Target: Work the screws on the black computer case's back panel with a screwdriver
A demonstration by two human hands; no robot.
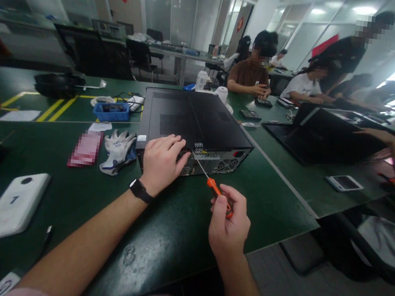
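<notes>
A black desktop computer case point(202, 114) lies on its side on the green table, its rear panel with a fan grille facing me. My left hand point(163, 160) rests on the near left edge of the case, fingers stretched over the top and thumb by the rear panel. In my right hand point(230, 221) is a screwdriver point(214, 185) with an orange handle, the fingers wrapped round the grip. Its thin shaft points up and left to the rear panel near my left thumb. Whether the tip touches a screw is too small to tell.
Left of the case are work gloves point(119, 152), a pink packet point(86, 148) and a blue tray point(112, 111) of small parts. A white power bank point(12, 208) lies nearer me. On the right are another opened case point(324, 131) and a phone point(344, 183); other people sit beyond.
</notes>
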